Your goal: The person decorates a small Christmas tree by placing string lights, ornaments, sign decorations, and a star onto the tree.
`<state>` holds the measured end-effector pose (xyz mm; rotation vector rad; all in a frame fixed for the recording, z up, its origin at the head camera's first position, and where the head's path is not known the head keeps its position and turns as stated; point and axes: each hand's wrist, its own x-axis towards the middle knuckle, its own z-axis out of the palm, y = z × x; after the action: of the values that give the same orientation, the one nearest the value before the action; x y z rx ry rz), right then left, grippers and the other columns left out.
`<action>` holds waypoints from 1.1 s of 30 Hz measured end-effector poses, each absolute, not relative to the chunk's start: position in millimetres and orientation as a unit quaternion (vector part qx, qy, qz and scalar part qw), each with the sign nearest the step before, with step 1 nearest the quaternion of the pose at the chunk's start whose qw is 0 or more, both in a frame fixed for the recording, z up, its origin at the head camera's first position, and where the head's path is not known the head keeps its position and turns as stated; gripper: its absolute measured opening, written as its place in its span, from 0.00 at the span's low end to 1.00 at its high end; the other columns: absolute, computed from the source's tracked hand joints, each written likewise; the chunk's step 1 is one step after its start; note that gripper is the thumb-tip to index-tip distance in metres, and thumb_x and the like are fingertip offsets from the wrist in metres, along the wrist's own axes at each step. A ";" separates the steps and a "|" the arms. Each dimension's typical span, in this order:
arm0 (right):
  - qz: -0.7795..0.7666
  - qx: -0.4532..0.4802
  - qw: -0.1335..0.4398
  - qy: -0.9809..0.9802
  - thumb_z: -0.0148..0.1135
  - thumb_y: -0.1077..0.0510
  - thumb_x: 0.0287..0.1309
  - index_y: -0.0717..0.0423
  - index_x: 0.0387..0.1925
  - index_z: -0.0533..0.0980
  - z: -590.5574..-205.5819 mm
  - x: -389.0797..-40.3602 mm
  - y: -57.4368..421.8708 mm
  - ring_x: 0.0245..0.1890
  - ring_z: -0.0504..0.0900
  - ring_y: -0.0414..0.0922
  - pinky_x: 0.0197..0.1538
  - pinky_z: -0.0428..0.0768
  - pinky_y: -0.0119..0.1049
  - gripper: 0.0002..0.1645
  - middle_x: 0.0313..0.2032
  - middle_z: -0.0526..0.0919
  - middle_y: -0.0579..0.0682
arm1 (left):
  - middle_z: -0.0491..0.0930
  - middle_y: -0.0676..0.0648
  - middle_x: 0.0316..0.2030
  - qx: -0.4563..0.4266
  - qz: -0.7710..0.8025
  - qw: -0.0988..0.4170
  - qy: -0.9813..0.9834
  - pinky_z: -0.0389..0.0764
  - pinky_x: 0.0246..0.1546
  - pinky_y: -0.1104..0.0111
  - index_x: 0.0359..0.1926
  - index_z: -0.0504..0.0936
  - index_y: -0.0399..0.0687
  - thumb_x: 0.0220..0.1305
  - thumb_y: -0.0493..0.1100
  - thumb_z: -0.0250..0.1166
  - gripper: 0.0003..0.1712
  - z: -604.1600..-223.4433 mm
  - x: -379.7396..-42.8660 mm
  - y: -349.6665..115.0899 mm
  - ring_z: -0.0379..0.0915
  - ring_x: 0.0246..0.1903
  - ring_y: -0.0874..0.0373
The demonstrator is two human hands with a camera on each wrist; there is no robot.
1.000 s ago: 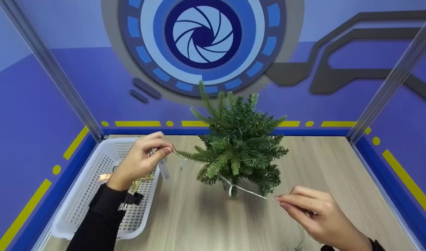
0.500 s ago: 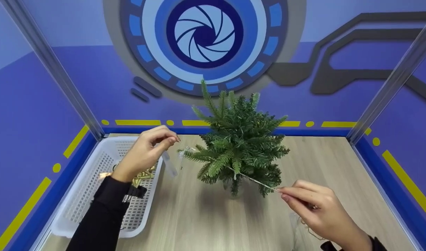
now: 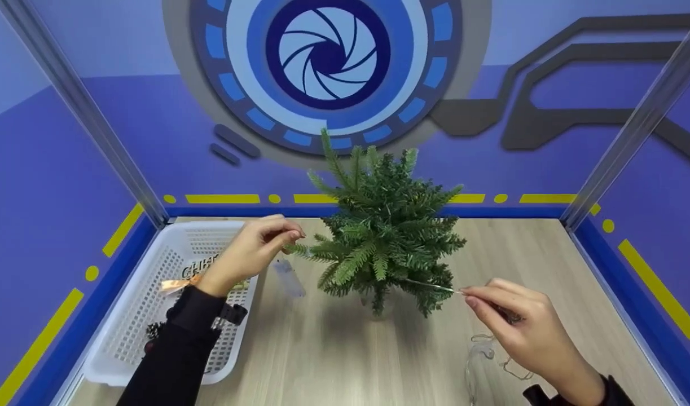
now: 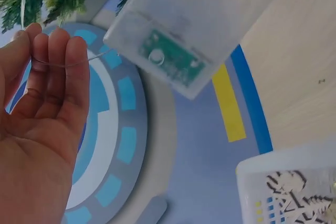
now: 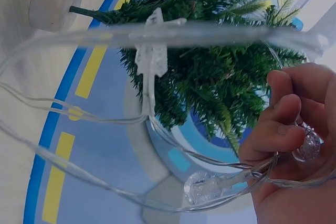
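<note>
A small artificial Christmas tree (image 3: 390, 237) stands upright near the middle of the table. My left hand (image 3: 246, 248) is at its left branches, pinching the thin clear wire of a string of lights between thumb and forefinger. From that wire hangs a translucent battery box (image 4: 184, 30), with a green circuit board showing inside. My right hand (image 3: 519, 316) pinches another stretch of the light wire (image 3: 435, 287) at the tree's lower right. In the right wrist view, clear bulbs (image 5: 202, 188) and wire loops trail about the right hand. The wire's course among the branches is hidden.
A white perforated basket (image 3: 240, 352) stands at the left. It holds dark letters (image 3: 201, 266), a peach ribbon (image 3: 174, 285) and a pine cone (image 3: 154, 330), partly behind the left arm. Loose light wire (image 3: 471, 366) lies at the front right. Patterned panels enclose the table.
My left hand dips slightly and shifts right, with the battery box swinging along. My right hand moves slightly up and right, and the wire in front of the tree now sits farther right.
</note>
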<state>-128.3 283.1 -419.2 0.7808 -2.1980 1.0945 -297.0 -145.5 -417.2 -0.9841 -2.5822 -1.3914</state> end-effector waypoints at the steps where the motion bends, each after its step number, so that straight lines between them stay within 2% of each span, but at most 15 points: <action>1: 0.408 0.285 0.282 -0.820 0.66 0.79 0.48 0.51 0.44 0.85 -418.3 -128.5 283.1 0.20 0.65 0.29 0.22 0.64 0.20 0.25 0.26 0.76 0.39 | 0.83 0.53 0.37 -0.320 -0.446 0.022 -0.836 0.83 0.38 0.66 0.45 0.85 0.60 0.70 0.50 0.60 0.09 -418.1 -297.4 -144.0 0.80 0.34 0.57; 6: 0.410 0.250 0.288 -0.829 0.67 0.77 0.50 0.50 0.43 0.85 -426.2 -134.2 292.3 0.20 0.64 0.30 0.23 0.63 0.24 0.24 0.25 0.75 0.39 | 0.85 0.57 0.40 -0.317 -0.435 0.013 -0.843 0.84 0.41 0.69 0.45 0.85 0.58 0.69 0.52 0.61 0.10 -423.2 -295.6 -137.7 0.81 0.36 0.62; 11: 0.416 0.213 0.273 -0.841 0.66 0.73 0.55 0.46 0.44 0.85 -441.1 -143.6 306.9 0.21 0.66 0.32 0.25 0.66 0.25 0.22 0.26 0.77 0.39 | 0.84 0.59 0.43 -0.298 -0.424 0.005 -0.855 0.83 0.51 0.66 0.44 0.85 0.61 0.67 0.53 0.62 0.09 -428.6 -292.8 -131.1 0.81 0.43 0.64; 15: 0.422 0.187 0.266 -0.846 0.65 0.69 0.59 0.43 0.45 0.85 -445.6 -150.7 312.4 0.22 0.69 0.33 0.26 0.69 0.26 0.19 0.28 0.80 0.39 | 0.85 0.59 0.45 -0.295 -0.402 0.014 -0.867 0.80 0.57 0.62 0.44 0.84 0.64 0.67 0.46 0.63 0.07 -433.6 -291.1 -125.9 0.80 0.48 0.63; 21: 0.441 0.173 0.256 -0.843 0.63 0.67 0.62 0.44 0.45 0.85 -449.2 -156.0 314.7 0.24 0.73 0.35 0.27 0.74 0.25 0.16 0.32 0.83 0.41 | 0.86 0.58 0.45 -0.284 -0.396 0.018 -0.873 0.81 0.56 0.60 0.44 0.84 0.64 0.65 0.36 0.64 0.14 -441.1 -285.9 -119.7 0.82 0.48 0.62; 26: 0.434 0.177 0.244 -0.849 0.63 0.67 0.63 0.43 0.45 0.84 -454.5 -157.4 315.0 0.26 0.74 0.35 0.29 0.74 0.25 0.16 0.34 0.84 0.40 | 0.86 0.60 0.45 -0.263 -0.397 0.021 -0.879 0.80 0.57 0.57 0.42 0.84 0.66 0.64 0.37 0.65 0.15 -451.4 -282.8 -116.6 0.82 0.49 0.62; 33: 0.448 0.192 0.267 -0.831 0.64 0.72 0.59 0.48 0.44 0.85 -446.2 -161.0 308.9 0.23 0.72 0.35 0.26 0.72 0.26 0.18 0.31 0.83 0.43 | 0.85 0.59 0.45 -0.265 -0.424 0.023 -0.866 0.80 0.58 0.60 0.43 0.85 0.59 0.65 0.39 0.65 0.09 -467.6 -283.5 -110.3 0.81 0.49 0.61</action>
<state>-161.0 308.9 -446.2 0.5180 -2.2438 1.2094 -283.5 -110.3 -467.6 -0.8202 -2.6808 -1.3110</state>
